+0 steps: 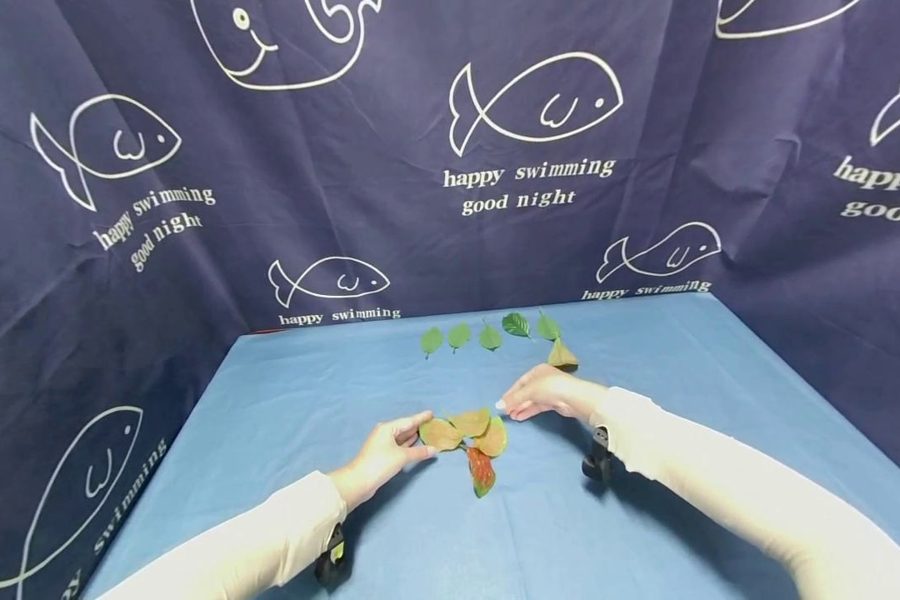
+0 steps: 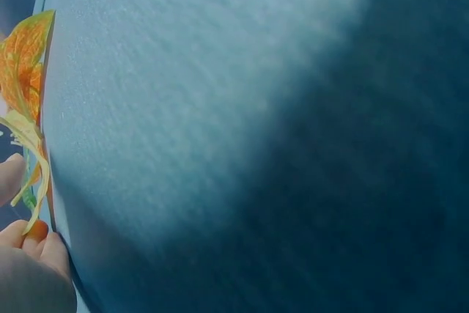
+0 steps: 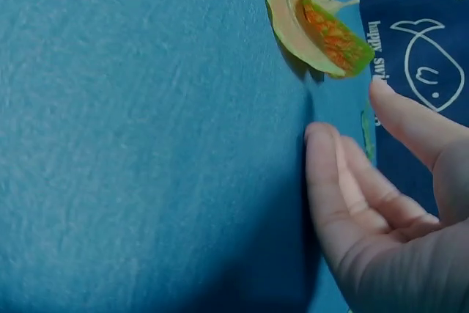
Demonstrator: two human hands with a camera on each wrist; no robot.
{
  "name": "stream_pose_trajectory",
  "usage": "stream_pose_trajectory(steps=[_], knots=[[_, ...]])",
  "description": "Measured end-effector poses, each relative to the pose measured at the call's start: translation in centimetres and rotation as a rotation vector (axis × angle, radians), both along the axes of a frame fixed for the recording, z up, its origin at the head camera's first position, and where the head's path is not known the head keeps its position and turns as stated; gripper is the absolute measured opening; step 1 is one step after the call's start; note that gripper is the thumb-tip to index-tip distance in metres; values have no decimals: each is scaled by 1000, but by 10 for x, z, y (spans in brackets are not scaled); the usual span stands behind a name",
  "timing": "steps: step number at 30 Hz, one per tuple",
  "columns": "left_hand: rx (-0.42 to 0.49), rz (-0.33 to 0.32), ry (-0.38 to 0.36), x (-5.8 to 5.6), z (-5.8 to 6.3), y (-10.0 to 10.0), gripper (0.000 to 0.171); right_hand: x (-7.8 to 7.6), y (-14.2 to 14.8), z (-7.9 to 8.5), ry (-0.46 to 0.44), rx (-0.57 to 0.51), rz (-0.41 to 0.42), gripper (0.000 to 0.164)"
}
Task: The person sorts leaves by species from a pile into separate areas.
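Note:
Three yellow-brown leaves overlap in an arc on the blue cloth: a left leaf [image 1: 440, 434], a middle leaf [image 1: 470, 422] and a right leaf [image 1: 492, 437]. Below them lies a red leaf [image 1: 482, 472] with a green tip. My left hand [image 1: 385, 452] touches the left leaf's outer edge, thumb and forefinger spread apart on either side of it. Just beyond the arc's right end, my right hand [image 1: 543, 392] hovers low over the cloth, holding nothing. In the right wrist view, a gap shows between its thumb and fingers [image 3: 326, 174], and the leaves stand apart from them.
Green leaves form a row at the back, among them a left one [image 1: 431, 340] and a dark veined one [image 1: 516, 325]. A folded yellowish leaf [image 1: 562, 356] lies behind my right hand. Dark blue printed curtains [image 1: 420, 233] border the blue table cloth [image 1: 285, 400].

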State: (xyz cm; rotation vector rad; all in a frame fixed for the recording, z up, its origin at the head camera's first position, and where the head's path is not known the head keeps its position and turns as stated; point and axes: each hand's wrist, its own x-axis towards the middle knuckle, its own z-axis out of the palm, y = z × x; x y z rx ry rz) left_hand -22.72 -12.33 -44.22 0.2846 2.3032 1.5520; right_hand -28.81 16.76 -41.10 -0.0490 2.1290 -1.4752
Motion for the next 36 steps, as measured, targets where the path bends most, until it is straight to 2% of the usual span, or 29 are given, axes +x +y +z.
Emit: stream_pose_trajectory(steps=[7,11,18,23,36], knots=[[10,-21,-1,-1,-1,6,64,-4,7,-1,18,27,53,29],[5,-5,11,1,-1,6,64,-4,7,-4,14,12,68,28],[8,5,25,3,0,4,62,-3,-2,-5,36,17,77,27],[16,14,47,0,-1,3,62,-5,-10,-2,56,57,78,24],[-9,23,37,1,-3,1,62,-5,-12,-5,1,36,71,21]])
